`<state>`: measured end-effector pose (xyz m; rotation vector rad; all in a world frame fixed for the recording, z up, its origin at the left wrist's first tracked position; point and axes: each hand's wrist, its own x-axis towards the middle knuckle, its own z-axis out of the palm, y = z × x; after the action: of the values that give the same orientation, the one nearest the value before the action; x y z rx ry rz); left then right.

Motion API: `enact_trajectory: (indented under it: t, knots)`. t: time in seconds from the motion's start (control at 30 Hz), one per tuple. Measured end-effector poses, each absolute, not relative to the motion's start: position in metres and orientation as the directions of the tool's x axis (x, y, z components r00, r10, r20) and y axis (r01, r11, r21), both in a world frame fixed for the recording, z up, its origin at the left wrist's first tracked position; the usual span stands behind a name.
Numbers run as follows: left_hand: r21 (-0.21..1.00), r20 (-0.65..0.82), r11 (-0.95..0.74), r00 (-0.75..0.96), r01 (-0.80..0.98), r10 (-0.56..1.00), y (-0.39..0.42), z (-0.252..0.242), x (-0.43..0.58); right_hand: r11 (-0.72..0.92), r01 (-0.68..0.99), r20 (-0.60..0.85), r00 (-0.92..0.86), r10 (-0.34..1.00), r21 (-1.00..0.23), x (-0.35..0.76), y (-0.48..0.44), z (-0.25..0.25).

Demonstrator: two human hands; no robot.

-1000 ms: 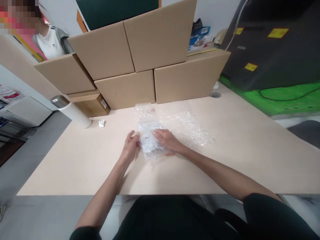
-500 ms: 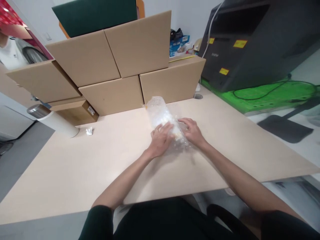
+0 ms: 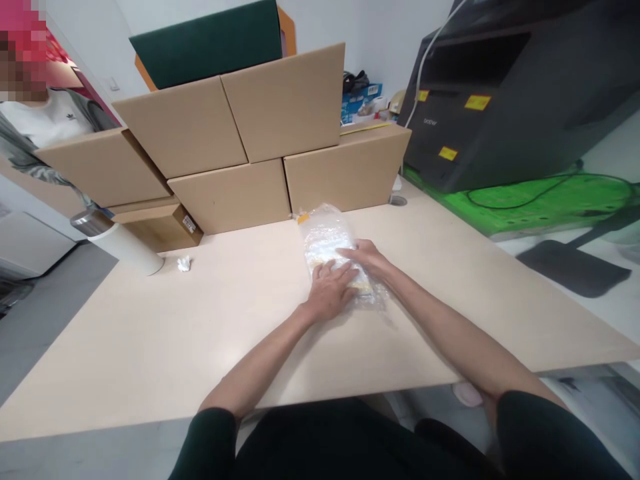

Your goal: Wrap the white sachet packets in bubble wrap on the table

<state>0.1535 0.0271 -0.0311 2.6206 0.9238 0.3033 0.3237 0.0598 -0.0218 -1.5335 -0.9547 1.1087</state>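
Note:
A folded bundle of clear bubble wrap [image 3: 327, 235] with something pale inside lies on the light wooden table [image 3: 210, 320]. My left hand [image 3: 330, 292] rests flat on its near end with the fingers stretched out. My right hand [image 3: 367, 257] lies across the bundle from the right, fingers extended over the top and pressing it down. Both hands touch the wrap and almost meet each other. A small orange tab shows at the far end of the bundle.
Several cardboard boxes [image 3: 250, 133] stand stacked along the back of the table. A white tumbler with a steel lid [image 3: 117, 241] and a crumpled scrap of paper [image 3: 184, 264] lie at the left. A black printer [image 3: 505, 87] stands at the right. Another person [image 3: 40, 127] is behind the boxes.
The spread-out bubble wrap has been folded over into a narrow bundle. Both hands have moved onto it and now press it flat; the right hand has slid left over the top.

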Motion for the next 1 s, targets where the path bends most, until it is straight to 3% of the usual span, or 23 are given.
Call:
enact_trajectory:
  t: [0.13, 0.23, 0.33, 0.4, 0.47, 0.53, 0.63, 0.73, 0.87, 0.93, 1.0]
  knots:
    - [0.428, 0.167, -0.724, 0.74, 0.54, 0.651, 0.027, -0.018, 0.134, -0.225, -0.066, -0.233, 0.159, 0.959, -0.972, 0.305, 0.046, -0.009]
    - [0.419, 0.27, -0.666, 0.615, 0.617, 0.74, 0.034, 0.0, 0.105, -0.227, -0.134, -0.231, 0.012, 0.973, -0.965, 0.29, 0.02, 0.003]
    - [0.552, 0.251, -0.572, 0.534, 0.606, 0.808, 0.041, 0.021, 0.067, -0.182, -0.217, -0.147, -0.166, 0.975, -0.959, 0.278, -0.004, 0.018]
    - [0.777, 0.145, -0.46, 0.588, 0.43, 0.796, 0.041, 0.032, 0.044, -0.124, -0.256, -0.079, -0.178, 0.981, -0.959, 0.27, -0.013, 0.027]
    - [0.952, 0.054, -0.238, 0.657, 0.194, 0.752, 0.035, 0.037, 0.026, -0.077, -0.279, -0.038, -0.143, 0.989, -0.957, 0.262, -0.016, 0.033]
    - [1.0, 0.014, -0.005, 0.673, -0.015, 0.74, 0.028, 0.036, 0.017, -0.053, -0.293, -0.024, -0.102, 0.994, -0.955, 0.253, -0.013, 0.035]
    - [0.967, -0.028, 0.166, 0.566, -0.194, 0.824, 0.021, 0.023, 0.017, -0.04, -0.28, -0.042, 0.0, 0.999, -0.959, 0.243, 0.002, 0.026]
    - [0.946, -0.113, 0.206, 0.34, -0.25, 0.934, 0.027, 0.001, 0.027, -0.04, -0.108, -0.057, 0.161, 0.985, -0.993, 0.237, 0.027, 0.006]
    - [0.959, -0.198, 0.204, 0.051, -0.198, 0.979, 0.05, -0.03, 0.039, -0.034, 0.199, 0.03, 0.307, 0.951, -0.979, 0.231, 0.061, -0.022]
    - [0.97, -0.188, 0.185, -0.003, -0.161, 0.982, 0.059, -0.04, 0.042, 0.028, 0.296, 0.129, 0.328, 0.936, -0.955, 0.228, 0.069, -0.03]
    - [0.995, -0.1, 0.099, -0.052, -0.02, 0.994, 0.064, -0.044, 0.044, 0.15, 0.503, 0.315, 0.261, 0.912, -0.851, 0.228, 0.069, -0.034]
